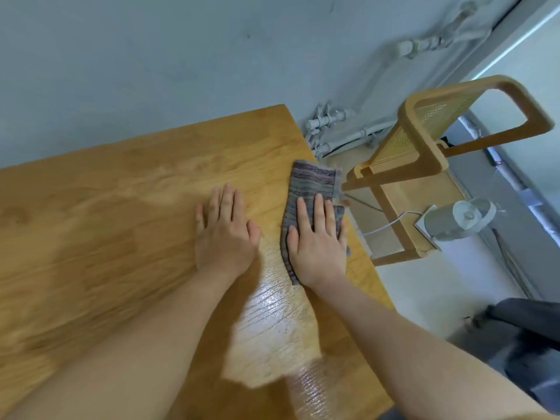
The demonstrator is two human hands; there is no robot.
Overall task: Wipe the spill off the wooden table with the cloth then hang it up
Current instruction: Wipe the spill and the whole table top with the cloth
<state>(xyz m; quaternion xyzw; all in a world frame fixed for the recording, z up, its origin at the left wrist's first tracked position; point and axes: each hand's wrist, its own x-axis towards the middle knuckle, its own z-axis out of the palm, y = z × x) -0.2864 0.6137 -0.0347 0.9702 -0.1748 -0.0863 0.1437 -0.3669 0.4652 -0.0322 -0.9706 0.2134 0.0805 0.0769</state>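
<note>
Cloth point(313, 183) pressed flat under the right hand point(318, 242), near the right edge of the wooden table point(106, 231).

Nearest, between the two bare forearms, a glossy wet streak point(272, 334) shines on the wood and runs up to the cloth's near end. Ahead of it the right hand lies palm down on the striped grey cloth, fingers straight and slightly spread, gripping nothing; the cloth's far end shows past the fingertips. Just beside it, the left hand point(225, 231) rests flat on bare wood, fingers straight, apart from the cloth. Beyond the table's edge stands a wooden chair point(424, 168) with a small grey appliance point(448, 222) by it; white pipes point(333, 128) line the wall behind.
</note>
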